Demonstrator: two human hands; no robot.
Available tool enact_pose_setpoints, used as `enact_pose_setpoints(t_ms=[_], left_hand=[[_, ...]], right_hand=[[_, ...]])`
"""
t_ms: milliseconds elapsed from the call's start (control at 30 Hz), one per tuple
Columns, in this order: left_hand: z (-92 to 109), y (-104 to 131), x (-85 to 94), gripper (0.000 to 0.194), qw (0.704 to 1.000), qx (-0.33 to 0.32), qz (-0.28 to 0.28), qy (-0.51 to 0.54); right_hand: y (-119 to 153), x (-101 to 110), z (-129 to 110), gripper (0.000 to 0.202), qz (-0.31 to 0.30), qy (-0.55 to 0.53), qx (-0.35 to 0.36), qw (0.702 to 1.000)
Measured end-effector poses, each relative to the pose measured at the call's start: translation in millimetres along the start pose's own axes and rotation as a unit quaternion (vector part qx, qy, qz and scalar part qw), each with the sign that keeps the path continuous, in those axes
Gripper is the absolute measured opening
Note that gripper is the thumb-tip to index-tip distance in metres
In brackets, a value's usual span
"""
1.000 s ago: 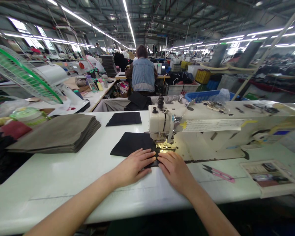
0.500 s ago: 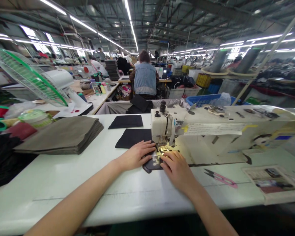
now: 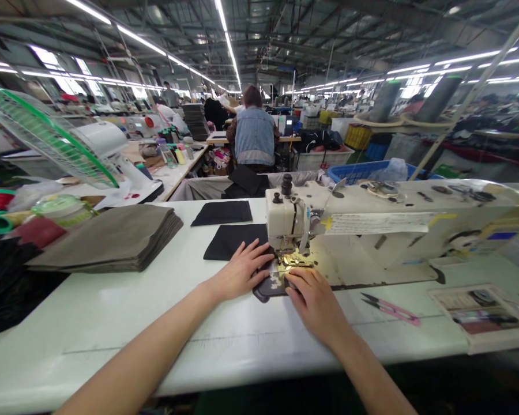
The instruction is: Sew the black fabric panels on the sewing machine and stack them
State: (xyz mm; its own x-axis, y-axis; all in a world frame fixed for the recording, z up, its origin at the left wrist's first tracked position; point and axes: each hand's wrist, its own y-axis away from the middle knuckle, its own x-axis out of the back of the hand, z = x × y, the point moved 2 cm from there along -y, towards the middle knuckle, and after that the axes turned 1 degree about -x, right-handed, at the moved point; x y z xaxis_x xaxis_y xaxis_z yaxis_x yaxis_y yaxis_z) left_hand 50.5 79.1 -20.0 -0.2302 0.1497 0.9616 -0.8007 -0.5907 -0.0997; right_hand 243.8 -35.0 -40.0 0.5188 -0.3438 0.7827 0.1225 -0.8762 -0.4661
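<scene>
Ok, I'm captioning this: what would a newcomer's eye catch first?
Probably the white sewing machine right of centre, with the left hand and right hand close to its lit plate. Then the green-rimmed fan at far left, and the stack of brownish fabric in front of it.

1 black cloth (image 3: 227, 242) slid forward (slightly).

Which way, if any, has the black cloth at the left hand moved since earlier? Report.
Yes: the black cloth has slid forward relative to the sewing machine.
</scene>
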Motion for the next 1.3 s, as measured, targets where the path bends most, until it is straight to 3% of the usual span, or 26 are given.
enact_pose_setpoints(t_ms=[167, 300, 367, 433, 500, 567, 633, 700, 733, 767, 833, 900, 967, 1033, 1100, 1233, 1300], left_hand=[[0, 2, -2.2, 0.056, 0.997, 0.065, -0.001, -0.043], [3, 14, 12.1, 0.050, 0.995, 0.076, -0.025, -0.057], [5, 18, 20.3, 0.050, 0.994, 0.081, -0.016, -0.075], [6, 21, 27.2, 0.038, 0.992, 0.100, 0.008, -0.082], [2, 21, 33.9, 0.024, 0.988, 0.131, 0.061, -0.049], [-7, 23, 41.6, 0.026, 0.971, 0.181, 0.159, 0.004], [-21, 28, 48.9, 0.036, 0.917, 0.248, 0.304, 0.072], [-35, 38, 51.1, 0.043, 0.840, 0.298, 0.433, 0.132], [-39, 43, 49.8, 0.050, 0.818, 0.306, 0.466, 0.141], [-41, 47, 47.2, 0.058, 0.822, 0.298, 0.469, 0.125], [-38, 54, 38.9, 0.067, 0.880, 0.241, 0.407, 0.044], [-29, 58, 27.0, 0.065, 0.950, 0.139, 0.277, -0.025], [-18, 62, 16.5, 0.058, 0.985, 0.066, 0.150, -0.050], [-12, 62, 13.3, 0.050, 0.993, 0.066, 0.084, -0.057], [-12, 60, 18.3, 0.050, 0.987, 0.123, 0.080, -0.066], [-30, 50, 36.9, 0.078, 0.961, 0.266, 0.058, -0.043], [-41, 45, 43.2, 0.071, 0.952, 0.307, 0.001, 0.017]], right_hand=[[7, 5, -1, 0.019, 0.008, -0.006, -0.008, 1.000], [19, 8, -1, 0.020, 0.021, -0.008, -0.017, 1.000], [22, 8, -1, 0.021, 0.029, -0.011, -0.017, 0.999], [23, 7, -1, 0.021, 0.032, -0.014, -0.016, 0.999], [23, 6, 0, 0.021, 0.034, -0.017, -0.014, 0.999], [23, 6, 0, 0.021, 0.035, -0.018, -0.012, 0.999], [23, 5, 0, 0.021, 0.034, -0.019, -0.013, 0.999], [24, 5, 1, 0.021, 0.028, -0.020, -0.017, 0.999], [24, 5, 1, 0.020, 0.026, -0.020, -0.018, 0.999], [24, 5, 1, 0.020, 0.024, -0.021, -0.020, 0.999], [23, 5, 1, 0.020, 0.023, -0.022, -0.022, 0.999], [23, 6, 1, 0.019, 0.022, -0.025, -0.024, 0.999], [22, 6, 1, 0.019, 0.018, -0.028, -0.026, 0.999], [21, 7, 1, 0.019, 0.016, -0.030, -0.027, 0.999], [20, 7, 1, 0.019, 0.017, -0.031, -0.026, 0.999], [21, 7, 1, 0.019, 0.023, -0.031, -0.024, 0.999], [21, 7, 2, 0.019, 0.025, -0.034, -0.024, 0.999]])
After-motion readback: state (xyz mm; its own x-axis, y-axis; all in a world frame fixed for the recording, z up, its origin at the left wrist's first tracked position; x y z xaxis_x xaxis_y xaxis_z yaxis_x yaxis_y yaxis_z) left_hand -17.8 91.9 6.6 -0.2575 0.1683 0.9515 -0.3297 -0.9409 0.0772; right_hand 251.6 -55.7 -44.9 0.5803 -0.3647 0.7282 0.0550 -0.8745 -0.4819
